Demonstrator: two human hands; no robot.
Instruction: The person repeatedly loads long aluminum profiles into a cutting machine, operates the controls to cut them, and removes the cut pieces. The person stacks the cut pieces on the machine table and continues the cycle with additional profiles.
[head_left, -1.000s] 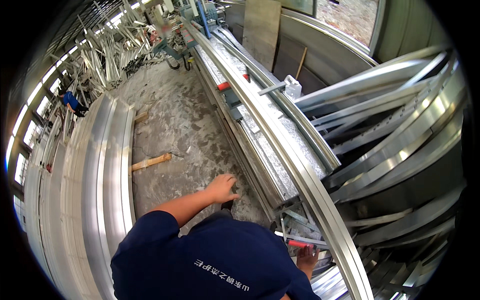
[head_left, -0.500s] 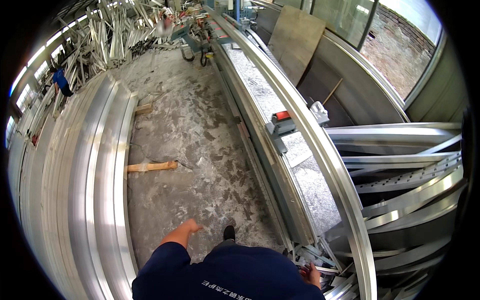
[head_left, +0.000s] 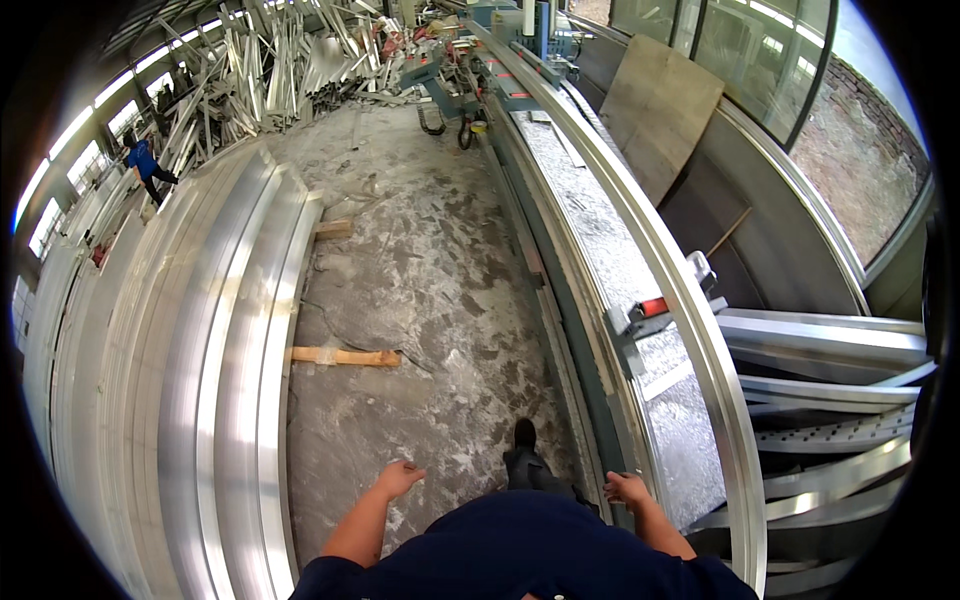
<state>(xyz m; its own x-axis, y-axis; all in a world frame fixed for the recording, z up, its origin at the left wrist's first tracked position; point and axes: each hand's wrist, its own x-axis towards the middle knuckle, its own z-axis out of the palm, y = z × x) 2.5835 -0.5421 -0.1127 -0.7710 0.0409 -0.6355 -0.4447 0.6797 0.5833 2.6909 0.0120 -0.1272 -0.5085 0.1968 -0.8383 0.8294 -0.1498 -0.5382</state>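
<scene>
My left hand [head_left: 401, 479] hangs over the grey floor [head_left: 440, 400], fingers loosely apart and holding nothing I can see. My right hand [head_left: 627, 488] is beside the near part of the long machine bed [head_left: 660, 440]; its fingers are half curled and apart, with nothing visible in them. I cannot tell whether it touches the bed's edge. Along the bed lies a long silvery metal profile [head_left: 690, 310], passing through a grey clamp with a red top [head_left: 652, 308]. My dark shoe [head_left: 525, 433] is on the floor between my hands.
On the left lies a stack of long metal profiles [head_left: 230, 350], with wooden bearers [head_left: 345, 356] jutting into the walkway. More profiles [head_left: 830, 390] are at the right. A heap of offcuts [head_left: 280, 70] fills the back. A person in blue [head_left: 143, 160] is far left.
The view has shifted: clamp, bed and bearers appear lower and further right. My right hand has come up and forward along the bed. One foot is further forward.
</scene>
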